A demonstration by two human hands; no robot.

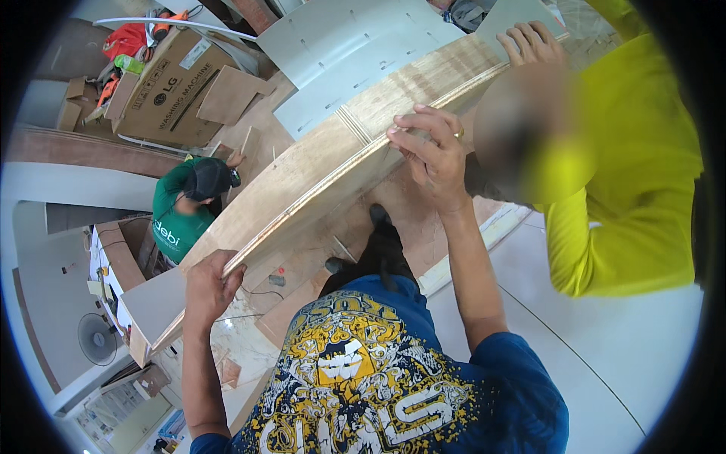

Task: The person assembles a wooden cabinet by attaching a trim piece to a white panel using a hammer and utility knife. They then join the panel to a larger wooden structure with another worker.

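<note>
A long plywood panel runs diagonally from lower left to upper right in front of me. My left hand grips its lower edge near the left end. My right hand holds the same edge near the middle, fingers curled over the top. A co-worker in a yellow shirt stands at the right, with one hand on the panel's far end.
Another person in a green shirt crouches below at the left. A large cardboard box and loose board offcuts lie on the floor beyond. A grey sheet rests behind the panel. A white surface spreads at the lower right.
</note>
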